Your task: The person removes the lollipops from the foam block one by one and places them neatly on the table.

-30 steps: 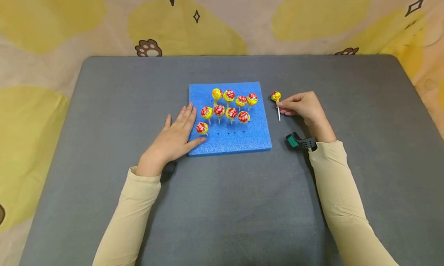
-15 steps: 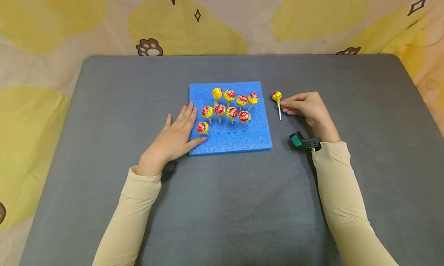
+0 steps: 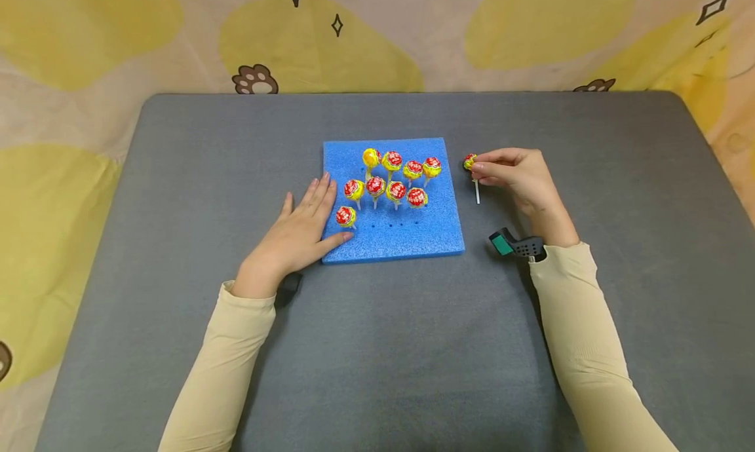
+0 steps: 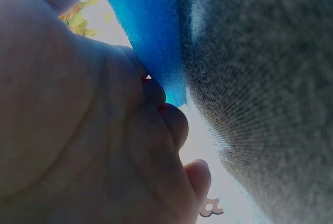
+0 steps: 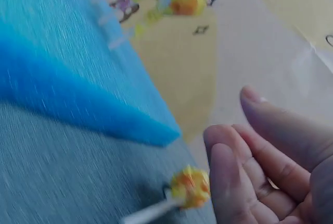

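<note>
A blue foam block (image 3: 407, 242) with several lollipops (image 3: 375, 187) in red and yellow wrappers standing in its holes lies mid-table. My left hand (image 3: 295, 232) rests spread on the block's left edge, its thumb along the front; the left wrist view shows the fingers against the foam (image 4: 156, 36). One more lollipop (image 3: 477, 193) lies on the table right of the block, its white stick towards me. My right hand (image 3: 519, 177) hovers at its candy end and partly covers it. In the right wrist view, thumb and fingers (image 5: 223, 166) stand apart with nothing between them.
The grey table (image 3: 377, 360) extends around the block. Bare holes (image 3: 390, 225) show in the block's front rows. A patterned cloth (image 3: 377, 39) hangs behind the table. A black wrist device (image 3: 516, 244) sits at the right wrist.
My right fingertips have shifted from the loose lollipop's stick up to its candy end. That lollipop lies in about the same spot. My left hand stays on the block.
</note>
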Tool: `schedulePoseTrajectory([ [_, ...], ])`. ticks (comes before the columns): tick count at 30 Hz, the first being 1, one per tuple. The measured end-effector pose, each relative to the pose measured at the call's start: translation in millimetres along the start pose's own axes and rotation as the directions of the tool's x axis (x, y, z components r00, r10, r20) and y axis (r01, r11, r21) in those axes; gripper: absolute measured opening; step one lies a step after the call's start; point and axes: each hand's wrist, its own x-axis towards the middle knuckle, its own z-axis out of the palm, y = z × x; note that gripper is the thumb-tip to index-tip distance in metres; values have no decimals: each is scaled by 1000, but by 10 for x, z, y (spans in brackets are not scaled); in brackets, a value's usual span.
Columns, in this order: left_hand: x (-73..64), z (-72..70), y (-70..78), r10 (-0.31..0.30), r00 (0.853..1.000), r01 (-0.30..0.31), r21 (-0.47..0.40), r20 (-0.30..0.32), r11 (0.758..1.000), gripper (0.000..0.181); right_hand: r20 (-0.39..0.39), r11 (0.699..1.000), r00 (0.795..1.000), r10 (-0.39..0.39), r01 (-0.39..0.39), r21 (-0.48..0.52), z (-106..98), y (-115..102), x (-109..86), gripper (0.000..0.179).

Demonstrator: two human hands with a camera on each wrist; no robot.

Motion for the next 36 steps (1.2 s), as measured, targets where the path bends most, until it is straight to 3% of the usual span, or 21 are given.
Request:
schedulePoseTrajectory([
  [7, -3, -5, 9, 2, 1000, -2, 0, 4, 1000, 88, 77, 993, 991, -113, 110, 46, 200, 49, -37, 25],
  [13, 0, -6, 12, 5, 1000, -5, 1, 3, 1000, 88, 123, 977, 975, -187, 171, 127, 378, 89, -69, 24],
  [19, 3, -3, 17, 4, 1000, -4, 5, 0, 1000, 89, 107, 979, 973, -204, 201, 36, 478, 110, -105, 26],
  [36, -7, 1, 2, -7, 1000, 7, -2, 7, 1000, 88, 84, 968, 965, -249, 251, -18, 571, 150, -118, 22],
])
